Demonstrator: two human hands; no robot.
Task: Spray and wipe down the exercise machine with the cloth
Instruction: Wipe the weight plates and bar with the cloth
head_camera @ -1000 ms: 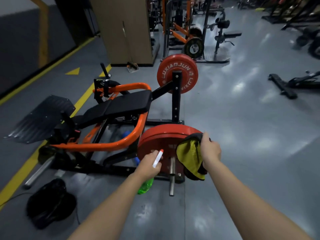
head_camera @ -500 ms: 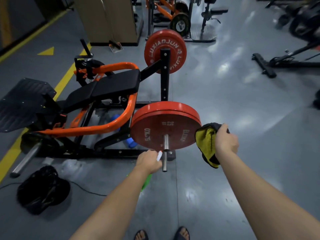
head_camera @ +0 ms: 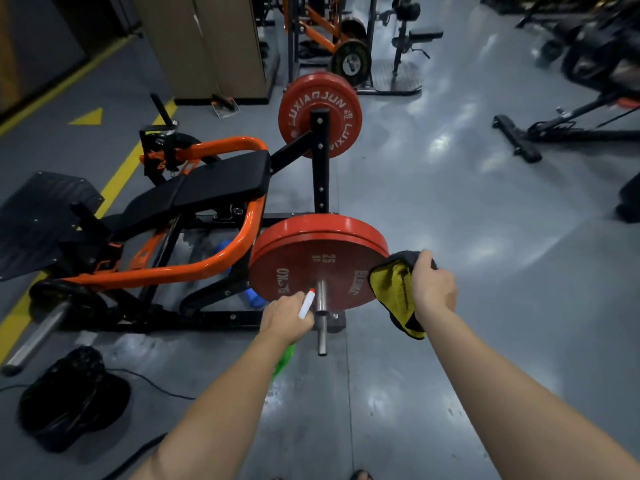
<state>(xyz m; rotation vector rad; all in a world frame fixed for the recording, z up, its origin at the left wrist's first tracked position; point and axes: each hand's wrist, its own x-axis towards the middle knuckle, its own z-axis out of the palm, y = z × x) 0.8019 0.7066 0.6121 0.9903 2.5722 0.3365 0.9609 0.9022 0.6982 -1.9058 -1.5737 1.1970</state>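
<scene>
Both arms are extending forward. My left hand [head_camera: 289, 318] is gripping the green plastic spray bottle [head_camera: 285, 358], its body hanging downward and its white red-tipped nozzle [head_camera: 306, 304] pointing at the round red weight plate [head_camera: 311, 268]. My right hand [head_camera: 433, 289] is clutching the yellow-and-black microfibre cloth [head_camera: 391, 289] at the plate's right edge.

A gym: red weight plates [head_camera: 318, 271], padded bench [head_camera: 207, 188], other machines [head_camera: 332, 36]

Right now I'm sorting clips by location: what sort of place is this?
Probably a gym: red round weight plates loaded on an orange-and-black steel exercise machine with a black padded bench, and more weight racks behind.
</scene>
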